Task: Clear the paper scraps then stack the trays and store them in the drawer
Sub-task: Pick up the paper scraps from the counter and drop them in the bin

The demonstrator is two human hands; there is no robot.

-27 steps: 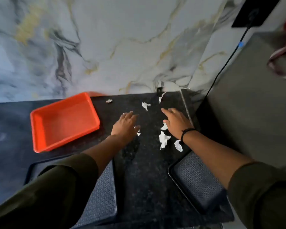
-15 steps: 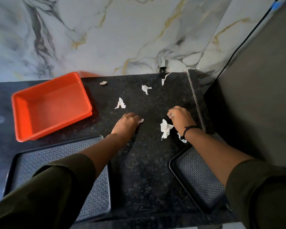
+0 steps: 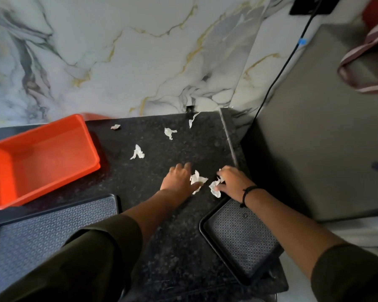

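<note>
Two hands on black worktop [image 3: 175, 253]: left hand [image 3: 179, 178] pinches white scrap [image 3: 197, 179]; right hand [image 3: 234, 182] fingers apparently curl around another scrap [image 3: 214, 188].

Both hands on paper scraps [image 3: 197, 179] — orange tray [image 3: 42, 158] left
</note>
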